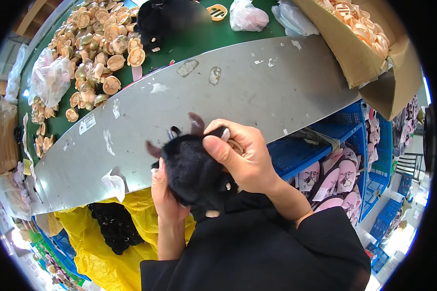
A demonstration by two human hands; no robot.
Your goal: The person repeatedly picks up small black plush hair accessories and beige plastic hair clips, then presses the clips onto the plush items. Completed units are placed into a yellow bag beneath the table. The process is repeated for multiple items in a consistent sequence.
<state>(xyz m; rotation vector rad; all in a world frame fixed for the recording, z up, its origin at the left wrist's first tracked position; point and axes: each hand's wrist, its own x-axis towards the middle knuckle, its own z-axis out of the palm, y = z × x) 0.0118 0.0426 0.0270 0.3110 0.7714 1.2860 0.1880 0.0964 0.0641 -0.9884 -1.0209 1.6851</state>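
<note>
Gray metal ledge (277,77), fuzzy black toy (192,165) by near edge.
Cupped in half-curled left hand (167,196), pinched in right hand (250,157) with tan piece (235,146) inside. Best to squeeze softly, without bending brown horns (196,124). Beyond ledge, tan heap (112,60).

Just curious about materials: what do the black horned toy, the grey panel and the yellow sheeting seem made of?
Black horned toy: plush fabric, probably synthetic, judging by its soft, fuzzy pile.
Grey panel: likely metal, with a smooth, scuffed satin finish.
Yellow sheeting: probably thin plastic, slightly glossy, crumpled.
</note>
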